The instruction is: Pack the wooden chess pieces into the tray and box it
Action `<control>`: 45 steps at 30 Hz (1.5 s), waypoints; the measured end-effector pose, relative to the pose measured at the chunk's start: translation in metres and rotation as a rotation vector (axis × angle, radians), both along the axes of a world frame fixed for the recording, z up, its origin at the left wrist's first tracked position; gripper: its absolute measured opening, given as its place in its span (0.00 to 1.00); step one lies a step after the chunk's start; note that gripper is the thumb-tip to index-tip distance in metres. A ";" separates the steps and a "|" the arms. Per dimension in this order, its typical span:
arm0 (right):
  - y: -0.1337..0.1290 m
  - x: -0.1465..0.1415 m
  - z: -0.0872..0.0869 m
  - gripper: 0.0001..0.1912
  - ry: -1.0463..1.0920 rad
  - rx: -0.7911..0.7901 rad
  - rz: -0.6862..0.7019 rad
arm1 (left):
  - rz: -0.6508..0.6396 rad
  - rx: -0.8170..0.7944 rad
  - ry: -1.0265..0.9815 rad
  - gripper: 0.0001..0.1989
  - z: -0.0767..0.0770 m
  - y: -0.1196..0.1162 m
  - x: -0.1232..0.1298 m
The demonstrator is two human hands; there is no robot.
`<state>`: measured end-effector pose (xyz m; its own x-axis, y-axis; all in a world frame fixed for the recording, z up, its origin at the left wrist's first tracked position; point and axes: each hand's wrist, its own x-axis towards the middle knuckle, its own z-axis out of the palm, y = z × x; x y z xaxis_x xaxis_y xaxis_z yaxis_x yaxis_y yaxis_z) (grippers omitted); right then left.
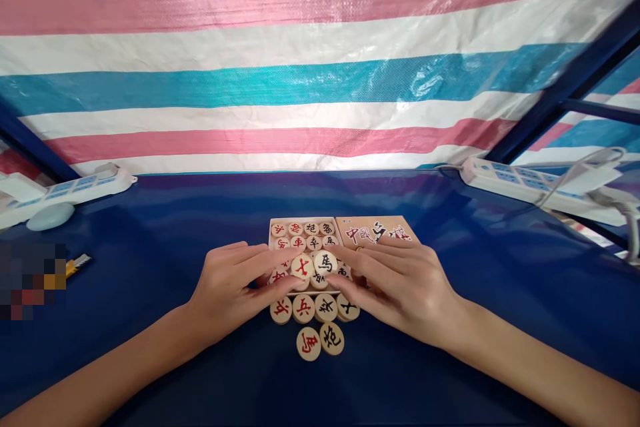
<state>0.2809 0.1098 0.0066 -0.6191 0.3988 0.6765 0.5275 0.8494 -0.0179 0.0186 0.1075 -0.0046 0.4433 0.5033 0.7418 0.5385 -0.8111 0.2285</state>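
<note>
My left hand [245, 273] pinches a round Chinese chess piece with a red character [302, 267] between thumb and fingers. In my right hand [395, 277] is a chess piece with a black character [326, 263], held side by side with the red one. Both pieces are over a shallow white box [274, 221] filled with rows of red and black pieces. In front of the box sits a row of stacked pieces [303, 307]. Nearer to me lie a red-marked piece [309, 344] and a black-marked piece [332, 339]. My fingers partly hide the box's sides.
A printed box lid [375, 230] lies right of the box, partly under my right hand. Power strips stand at the left [75, 190] and right [530, 180] of the blue table [225, 207]. A pale rounded object [50, 216] and a yellow cutter [77, 265] lie left.
</note>
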 end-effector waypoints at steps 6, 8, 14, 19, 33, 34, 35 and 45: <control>0.000 0.000 0.001 0.16 0.012 0.036 0.007 | -0.002 -0.009 0.001 0.14 -0.001 -0.001 0.000; 0.000 0.000 0.000 0.18 0.017 0.038 0.006 | -0.003 -0.010 0.001 0.14 -0.002 0.000 -0.001; 0.001 -0.001 0.000 0.17 0.020 0.046 -0.002 | -0.015 -0.023 -0.008 0.14 -0.002 -0.001 -0.001; -0.001 0.001 0.003 0.15 0.002 0.071 -0.006 | 0.040 -0.048 0.027 0.14 0.002 -0.003 0.000; 0.000 -0.001 0.004 0.14 -0.004 0.132 0.006 | 0.072 -0.069 0.061 0.16 -0.002 -0.003 -0.003; 0.000 0.000 0.004 0.15 -0.006 0.131 0.008 | 0.068 -0.067 0.055 0.15 -0.002 -0.003 -0.002; 0.000 0.000 0.005 0.15 -0.008 0.128 0.008 | 0.065 -0.064 0.050 0.15 -0.001 -0.003 -0.002; 0.001 0.002 0.004 0.17 -0.034 0.132 0.012 | 0.025 -0.035 0.012 0.15 -0.001 -0.002 0.001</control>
<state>0.2827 0.1104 0.0110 -0.6468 0.3000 0.7012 0.5156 0.8495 0.1122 0.0192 0.1055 -0.0053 0.4391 0.5399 0.7182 0.5613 -0.7890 0.2499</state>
